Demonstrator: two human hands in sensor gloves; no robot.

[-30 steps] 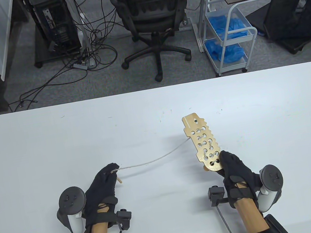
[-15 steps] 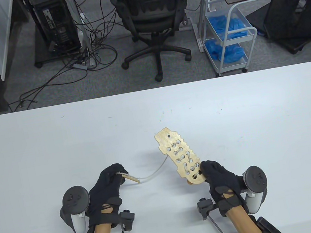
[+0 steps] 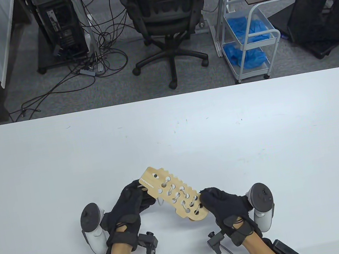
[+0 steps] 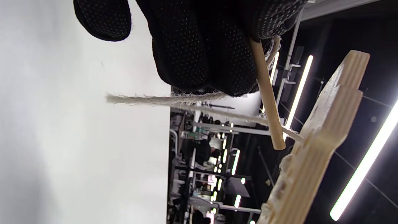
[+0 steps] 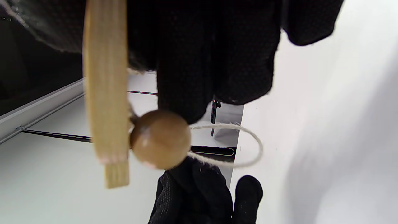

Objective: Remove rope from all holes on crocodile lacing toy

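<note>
The crocodile board [image 3: 175, 198] is held above the white table [image 3: 256, 137], near its front edge, tilted with its head end up and to the left in the table view. The right hand [image 3: 226, 205] grips the tail end, fingers curled round the lower edge; in the right wrist view the board [image 5: 105, 93] is seen edge-on under the gloved fingers [image 5: 186, 77], with a brown wooden bead [image 5: 160, 140] just beside its underside. Rope [image 5: 245, 146] loops out from the bead and curves back towards it. The left hand [image 3: 131, 206] is at the head end, its fingers curled; in the left wrist view they pinch a thin wooden needle [image 4: 267, 99] that points down towards the board [image 4: 317, 140]. The needle tip lies just beside the board edge; whether it touches cannot be told. Rope [image 4: 186, 101] runs taut below the left fingers [image 4: 192, 46] and reaches the board at its notched edge. In the table view, white rope [image 3: 176, 194] is threaded through several holes in the middle of the board, and a short loop hangs below the board between the two hands. Each hand carries a tracker [image 3: 93, 229], the other on the right [image 3: 261, 205]. Beyond the table stand an office chair [image 3: 165, 13], a white cart [image 3: 247, 31] with blue items, and a computer tower [image 3: 59, 25] among floor cables.
</note>
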